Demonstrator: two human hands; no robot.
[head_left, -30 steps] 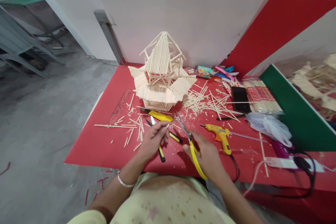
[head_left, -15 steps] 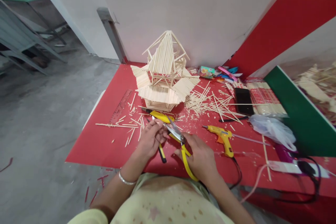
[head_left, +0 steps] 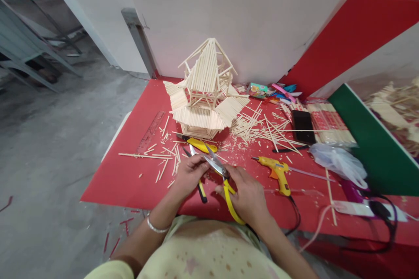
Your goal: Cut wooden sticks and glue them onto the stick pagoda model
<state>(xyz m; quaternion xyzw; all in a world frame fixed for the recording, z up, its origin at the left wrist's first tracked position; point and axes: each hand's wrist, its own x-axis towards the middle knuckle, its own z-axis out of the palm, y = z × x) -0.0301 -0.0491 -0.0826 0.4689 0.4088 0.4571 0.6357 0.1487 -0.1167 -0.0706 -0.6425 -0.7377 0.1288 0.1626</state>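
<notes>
My right hand (head_left: 246,192) is wrapped around the yellow handles of a pair of scissors (head_left: 225,178). The blades are apart and point away to the upper left. Close to the lower blade, my left hand (head_left: 190,176) has thumb and fingers pinched together; whatever they hold is too small or hidden to make out. Under and beside the left hand lies a black-and-yellow tool (head_left: 202,192), partly covered. Just beyond both hands a yellow utility knife (head_left: 201,144) rests on the red tabletop (head_left: 114,178). Behind it stands a tiered house model (head_left: 203,91) made of thin wooden sticks.
Loose sticks (head_left: 252,126) and shavings are scattered to the right of the model. A yellow glue gun (head_left: 276,172), a black phone (head_left: 303,126), a plastic bag (head_left: 340,161) and a power strip (head_left: 355,208) lie on the right. A clear ruler (head_left: 151,130) is at left.
My left fingertips have drawn down a little, off the scissors' tip, showing more of the blade. The scissors have shifted slightly left with my right hand.
</notes>
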